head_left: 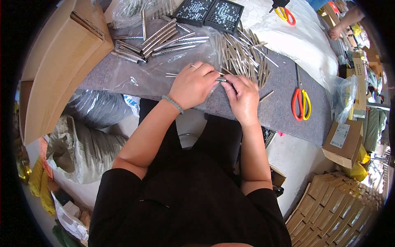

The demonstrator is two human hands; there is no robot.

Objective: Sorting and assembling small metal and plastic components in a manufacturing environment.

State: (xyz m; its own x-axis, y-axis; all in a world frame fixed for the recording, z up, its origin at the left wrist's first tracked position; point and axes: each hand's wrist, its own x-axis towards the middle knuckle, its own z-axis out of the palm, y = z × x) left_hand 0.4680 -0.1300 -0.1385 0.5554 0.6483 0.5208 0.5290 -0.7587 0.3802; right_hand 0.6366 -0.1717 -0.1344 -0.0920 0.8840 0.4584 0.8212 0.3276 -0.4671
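A small shiny metal tube shows between my two hands above the front of the grey table. My left hand, with a ring and a beaded bracelet, is closed on its left end. The thumb and fingers of my right hand pinch the other end. Most of the tube is hidden by my fingers. Thin metal rods stick out to the left of my left hand; whether it holds them I cannot tell. Beyond my right hand lies a loose heap of slim metal rods. Thicker slotted metal tubes lie piled beyond my left hand.
Black trays of small shiny parts stand at the back. Red-and-yellow scissors lie at the right, with a second pair farther back on white sheeting. A tall cardboard box flanks the left. Another person's hand shows far right.
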